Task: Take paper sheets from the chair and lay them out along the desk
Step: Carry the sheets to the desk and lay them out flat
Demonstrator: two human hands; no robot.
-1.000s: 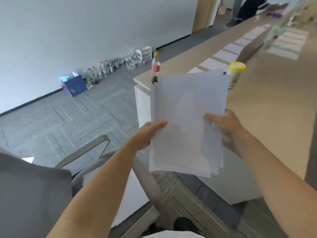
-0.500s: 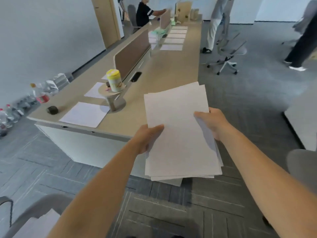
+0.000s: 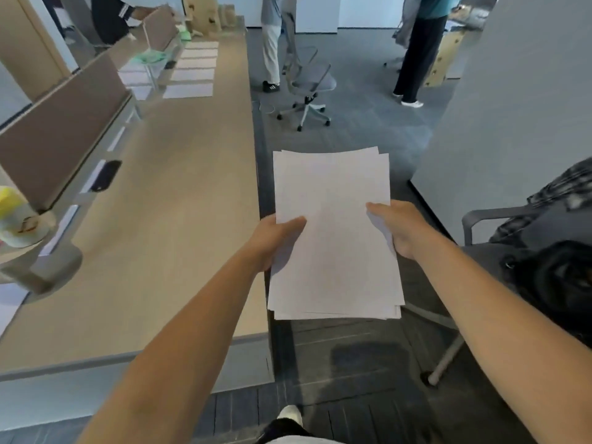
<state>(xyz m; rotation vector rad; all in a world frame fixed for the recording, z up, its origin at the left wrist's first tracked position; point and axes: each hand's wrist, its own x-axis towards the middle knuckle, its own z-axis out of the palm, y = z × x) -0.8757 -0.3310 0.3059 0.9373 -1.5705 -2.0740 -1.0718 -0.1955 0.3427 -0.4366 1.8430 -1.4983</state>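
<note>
A long tan desk point(image 3: 166, 219) runs away on the person's left, with white sheets point(image 3: 192, 72) laid in a row at its far end. Just beside its edge, over the floor, a stack of paper point(image 3: 333, 232) is held level, long axis pointing away down the room. The left hand point(image 3: 272, 241) grips its left edge, thumb on top; the right hand point(image 3: 397, 227) grips the right edge likewise.
</note>
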